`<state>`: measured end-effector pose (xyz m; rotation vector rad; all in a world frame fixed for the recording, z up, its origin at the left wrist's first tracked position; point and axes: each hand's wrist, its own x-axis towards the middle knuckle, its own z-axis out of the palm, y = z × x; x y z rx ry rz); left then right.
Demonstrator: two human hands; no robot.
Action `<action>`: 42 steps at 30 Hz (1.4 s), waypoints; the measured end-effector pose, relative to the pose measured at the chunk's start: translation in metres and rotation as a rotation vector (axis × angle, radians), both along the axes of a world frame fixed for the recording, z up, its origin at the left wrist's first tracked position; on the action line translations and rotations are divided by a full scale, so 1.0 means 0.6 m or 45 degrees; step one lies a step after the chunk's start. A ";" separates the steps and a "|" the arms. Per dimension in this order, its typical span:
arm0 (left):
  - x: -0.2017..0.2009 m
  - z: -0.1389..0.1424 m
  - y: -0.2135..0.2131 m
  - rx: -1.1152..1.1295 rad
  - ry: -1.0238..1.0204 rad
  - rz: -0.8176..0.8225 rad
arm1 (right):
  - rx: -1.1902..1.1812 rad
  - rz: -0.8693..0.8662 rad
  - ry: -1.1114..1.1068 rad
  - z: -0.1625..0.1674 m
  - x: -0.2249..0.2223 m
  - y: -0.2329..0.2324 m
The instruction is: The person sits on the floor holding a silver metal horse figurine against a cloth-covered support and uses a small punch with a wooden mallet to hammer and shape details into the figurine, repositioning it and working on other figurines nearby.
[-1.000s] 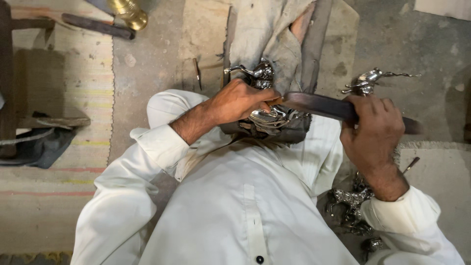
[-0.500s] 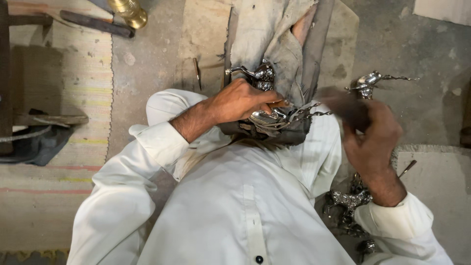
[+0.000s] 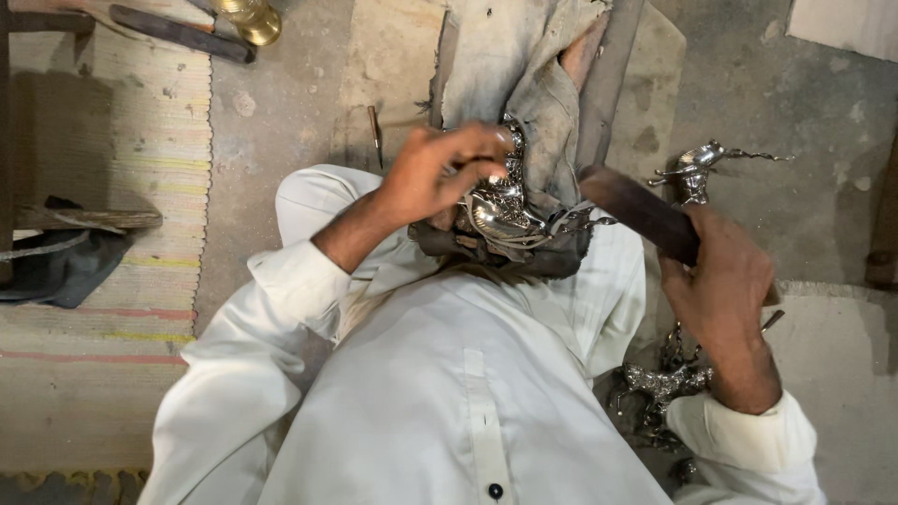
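My left hand [image 3: 447,170] grips a shiny silver metal figurine [image 3: 503,208] that rests on a grey cloth [image 3: 524,75] over my lap. My right hand [image 3: 725,281] is closed around a long dark flat tool [image 3: 641,210], whose tip points toward the figurine and ends just right of it. My white sleeves and shirt fill the lower part of the head view.
Another silver figurine [image 3: 702,168] stands on the concrete floor to the right; more metal pieces [image 3: 659,383] lie by my right elbow. A brass object [image 3: 251,19] and a dark tool [image 3: 178,33] sit at top left on a striped mat [image 3: 122,140].
The dark tool has drawn back to the right, off the figurine. My left hand has shifted and turned the figurine on the cloth.
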<state>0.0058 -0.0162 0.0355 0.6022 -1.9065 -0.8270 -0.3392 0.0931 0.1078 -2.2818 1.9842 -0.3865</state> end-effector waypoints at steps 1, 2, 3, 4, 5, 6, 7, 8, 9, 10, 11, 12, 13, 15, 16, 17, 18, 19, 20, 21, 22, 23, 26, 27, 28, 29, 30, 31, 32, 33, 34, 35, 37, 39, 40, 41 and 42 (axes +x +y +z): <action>0.005 0.002 0.004 0.174 -0.068 0.089 | 0.105 -0.109 -0.090 -0.005 -0.007 0.002; 0.012 0.006 0.011 0.348 -0.137 0.180 | 0.210 -0.214 -0.180 -0.013 -0.013 0.005; 0.016 0.009 0.015 0.522 -0.207 0.268 | 0.242 -0.251 -0.319 -0.023 -0.019 0.007; 0.016 0.012 0.018 0.490 -0.102 0.202 | 0.274 -0.288 -0.459 -0.034 -0.023 0.010; 0.015 0.015 0.021 0.456 0.002 0.134 | 0.307 -0.326 -0.601 -0.045 -0.029 0.009; 0.016 0.017 0.023 0.422 0.106 0.064 | 0.324 -0.300 -0.709 -0.055 -0.033 0.007; 0.016 0.019 0.024 0.580 -0.028 0.065 | 0.340 -0.277 -0.818 -0.062 -0.037 0.007; 0.015 0.020 0.022 0.739 -0.162 0.059 | 0.357 -0.259 -0.925 -0.067 -0.040 0.008; 0.013 0.020 0.021 0.894 -0.298 0.045 | 0.371 -0.252 -0.937 -0.069 -0.042 0.006; 0.008 0.018 0.017 0.705 -0.241 -0.013 | 0.381 -0.242 -0.950 -0.069 -0.043 0.004; 0.001 0.016 0.011 0.513 -0.185 -0.072 | 0.389 -0.231 -0.962 -0.067 -0.043 0.000; -0.004 0.013 0.005 0.320 -0.129 -0.133 | 0.377 -0.206 -0.918 -0.063 -0.042 -0.003; -0.007 0.010 0.002 0.304 -0.149 -0.151 | 0.364 -0.180 -0.874 -0.057 -0.039 -0.008; -0.010 0.004 -0.002 0.274 -0.190 -0.185 | 0.336 -0.143 -0.762 -0.044 -0.031 -0.017; -0.010 0.002 -0.002 0.245 -0.229 -0.174 | 0.319 -0.134 -0.693 -0.037 -0.026 -0.021; -0.011 -0.001 -0.003 0.216 -0.269 -0.163 | 0.302 -0.126 -0.624 -0.030 -0.022 -0.026; -0.010 -0.002 -0.002 0.186 -0.309 -0.153 | 0.321 -0.154 -0.585 -0.023 -0.017 -0.030; -0.010 -0.003 -0.001 0.183 -0.332 -0.149 | 0.341 -0.184 -0.546 -0.017 -0.011 -0.033; -0.009 -0.004 0.001 0.179 -0.355 -0.146 | 0.360 -0.214 -0.507 -0.012 -0.005 -0.036; -0.010 -0.004 0.001 0.174 -0.378 -0.142 | 0.246 -0.140 -0.458 -0.009 0.002 -0.040; -0.010 -0.004 0.002 0.148 -0.372 -0.131 | 0.134 -0.065 -0.408 -0.006 0.009 -0.042; -0.012 -0.003 0.003 0.121 -0.366 -0.118 | 0.023 0.013 -0.357 -0.002 0.015 -0.045; -0.013 -0.002 0.004 0.119 -0.362 -0.113 | -0.216 0.055 -0.341 0.006 0.032 -0.059; -0.013 -0.001 0.005 0.133 -0.364 -0.118 | -0.236 0.149 -0.169 0.009 0.035 -0.062; -0.012 0.000 0.006 0.167 -0.360 -0.127 | -0.257 0.241 0.003 0.014 0.036 -0.065; -0.012 0.000 0.007 0.197 -0.356 -0.140 | -0.281 0.327 0.176 0.018 0.037 -0.069; -0.013 0.000 0.007 0.224 -0.352 -0.160 | -0.252 0.327 0.093 0.021 0.037 -0.073; -0.015 0.000 0.007 0.220 -0.370 -0.160 | -0.222 0.328 0.014 0.025 0.036 -0.077; -0.016 0.000 0.007 0.221 -0.388 -0.146 | -0.189 0.345 -0.068 0.028 0.036 -0.082; -0.016 0.000 0.008 0.228 -0.410 -0.120 | -0.188 0.354 0.013 0.029 0.036 -0.085; -0.015 -0.001 0.008 0.199 -0.395 -0.103 | -0.188 0.358 0.091 0.031 0.036 -0.086; -0.016 -0.001 0.008 0.168 -0.382 -0.102 | -0.189 0.347 0.169 0.031 0.036 -0.087; -0.017 -0.003 0.006 0.126 -0.370 -0.113 | -0.101 0.212 -0.079 0.034 0.036 -0.091; -0.015 -0.005 0.008 0.131 -0.378 -0.116 | -0.055 0.214 -0.055 0.036 0.034 -0.093; -0.014 -0.006 0.008 0.136 -0.328 -0.134 | -0.067 0.274 0.088 0.038 0.033 -0.094; -0.013 -0.006 0.007 0.136 -0.282 -0.156 | -0.084 0.329 0.229 0.039 0.031 -0.095; -0.014 -0.006 0.007 0.138 -0.230 -0.185 | -0.092 0.330 0.203 0.040 0.029 -0.094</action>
